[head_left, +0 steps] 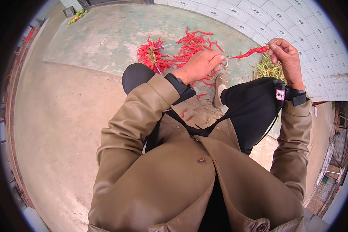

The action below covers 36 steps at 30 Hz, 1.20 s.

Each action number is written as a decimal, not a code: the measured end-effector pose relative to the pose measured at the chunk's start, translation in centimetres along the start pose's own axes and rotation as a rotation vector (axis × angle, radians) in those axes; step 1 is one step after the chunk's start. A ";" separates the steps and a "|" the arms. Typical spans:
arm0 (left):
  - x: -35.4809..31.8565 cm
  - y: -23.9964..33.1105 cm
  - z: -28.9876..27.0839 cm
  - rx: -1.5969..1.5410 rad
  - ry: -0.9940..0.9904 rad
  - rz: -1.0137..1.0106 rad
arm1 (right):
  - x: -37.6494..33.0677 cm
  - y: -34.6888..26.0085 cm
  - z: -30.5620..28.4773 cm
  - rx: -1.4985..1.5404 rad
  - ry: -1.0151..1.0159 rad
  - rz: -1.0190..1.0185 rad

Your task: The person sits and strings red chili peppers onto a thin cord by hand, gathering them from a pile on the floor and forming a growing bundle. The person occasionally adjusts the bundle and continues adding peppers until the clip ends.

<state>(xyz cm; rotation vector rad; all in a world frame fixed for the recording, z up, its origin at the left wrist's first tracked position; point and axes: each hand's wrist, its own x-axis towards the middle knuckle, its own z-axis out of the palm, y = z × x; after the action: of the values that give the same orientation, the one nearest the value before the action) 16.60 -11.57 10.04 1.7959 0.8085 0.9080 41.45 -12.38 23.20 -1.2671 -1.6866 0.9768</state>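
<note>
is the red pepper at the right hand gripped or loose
Gripped: the right hand pinches one end of the red pepper, the rest pointing left.

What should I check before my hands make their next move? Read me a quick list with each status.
1. Right hand gripping the red pepper: ok, held at one end.
2. Left hand empty: cannot tell; a pale green bit shows by its fingertips.
3. Loose pepper pile nearby: ok, just beyond the left hand.
4. Every loose pepper in that pile: not ok, stray peppers lie nearer you.
5. Greenish heap apart from the pile: ok, off to the right.
</note>
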 end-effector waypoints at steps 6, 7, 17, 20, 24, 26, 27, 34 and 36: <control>2.3 -2.9 -0.7 0.191 -0.047 -0.111 | 0.7 4.7 -8.5 0.059 0.241 0.011; 2.8 -3.5 -0.3 0.167 -0.081 -0.173 | 0.7 6.8 -9.5 0.044 0.281 0.083; 1.4 -18.1 5.9 0.305 -0.385 -0.560 | 2.1 36.4 -5.8 -0.024 -0.150 0.430; 0.6 -21.0 6.5 0.288 -0.429 -0.630 | 4.5 43.0 -2.4 -0.060 -0.314 0.490; 0.9 -23.8 7.3 0.320 -0.429 -0.720 | 7.8 49.3 1.9 -0.121 -0.499 0.426; 1.4 -25.0 8.2 0.353 -0.433 -0.705 | 8.4 51.6 3.4 -0.110 -0.553 0.418; 1.6 -25.5 9.0 0.349 -0.459 -0.727 | 8.1 52.6 3.8 -0.090 -0.567 0.458; 2.5 -27.2 15.6 0.381 -0.515 -0.516 | 1.7 53.9 -5.0 -0.291 -0.046 0.444; 2.5 -27.9 17.0 0.402 -0.467 -0.403 | -0.3 52.1 -9.2 -0.496 0.070 0.377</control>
<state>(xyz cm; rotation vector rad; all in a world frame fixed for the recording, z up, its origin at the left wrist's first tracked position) 28.50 -7.36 -20.19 1.9732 1.0371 0.0533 68.65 -1.10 -20.79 -1.9754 -1.7291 0.7261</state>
